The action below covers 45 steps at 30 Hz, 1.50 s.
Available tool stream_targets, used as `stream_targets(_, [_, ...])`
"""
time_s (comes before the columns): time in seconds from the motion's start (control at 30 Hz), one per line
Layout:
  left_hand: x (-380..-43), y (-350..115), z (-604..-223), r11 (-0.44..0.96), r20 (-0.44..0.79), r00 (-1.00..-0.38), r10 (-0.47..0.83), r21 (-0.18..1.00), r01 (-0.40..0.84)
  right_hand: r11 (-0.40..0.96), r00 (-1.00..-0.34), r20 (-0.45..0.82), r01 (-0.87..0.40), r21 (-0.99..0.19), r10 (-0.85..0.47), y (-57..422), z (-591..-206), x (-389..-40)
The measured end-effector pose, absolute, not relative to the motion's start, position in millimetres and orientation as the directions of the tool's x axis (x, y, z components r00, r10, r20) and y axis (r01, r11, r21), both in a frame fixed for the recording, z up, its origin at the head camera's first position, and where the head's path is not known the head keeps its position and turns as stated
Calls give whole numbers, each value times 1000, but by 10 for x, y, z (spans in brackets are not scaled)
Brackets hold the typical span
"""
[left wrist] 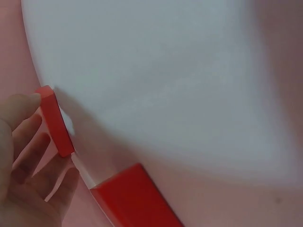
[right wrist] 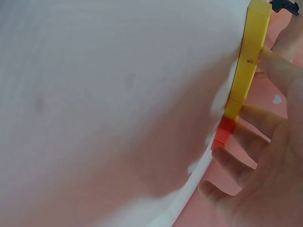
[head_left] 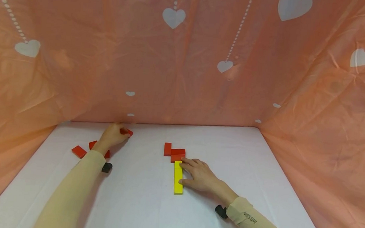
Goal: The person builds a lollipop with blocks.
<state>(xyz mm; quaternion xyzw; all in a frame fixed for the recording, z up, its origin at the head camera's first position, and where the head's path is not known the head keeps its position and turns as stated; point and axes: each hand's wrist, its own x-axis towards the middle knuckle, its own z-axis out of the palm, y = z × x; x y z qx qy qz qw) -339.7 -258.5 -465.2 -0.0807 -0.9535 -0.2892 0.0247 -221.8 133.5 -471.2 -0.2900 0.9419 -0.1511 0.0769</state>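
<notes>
Left hand (head_left: pixel 112 135) is pinching a red block (head_left: pixel 130 133) near the far edge of the worktop (head_left: pixel 131 202); right hand (head_left: pixel 201 175), fingers spread, is touching the yellow blocks (head_left: pixel 178 181) beside the central red blocks (head_left: pixel 178 152). Handling well probably means lifting cleanly, not nudging the yellow blocks.

The white tabletop (head_left: pixel 138 199) bore, near its middle, a lengthwise row of two yellow blocks (head_left: pixel 178 181) whose far end met a pair of red blocks (head_left: pixel 178 152) laid crosswise, another red block (head_left: pixel 167 149) just left of them, and, farther left, some scattered red blocks (head_left: pixel 79 151).
</notes>
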Motion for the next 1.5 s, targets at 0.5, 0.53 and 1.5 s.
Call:
stream_targets(0.5, [-3378, -2594, -4664, 818, 55, -990, 132, 558, 140, 784, -820, -48, -527, -327, -571, 1331, -4716, -2210])
stream_targets(0.53, [-3375, -2592, -4666, 814, 57, -989, 133, 563, 142, 785, -820, -52, -525, -328, -570, 1331, -4716, -2209])
stream_targets(1.5, [-3277, -1621, -4464, 665, 251, -922, 294, 639, 386, 782, -823, -51, -516, -348, -566, 1341, -4727, -2214])
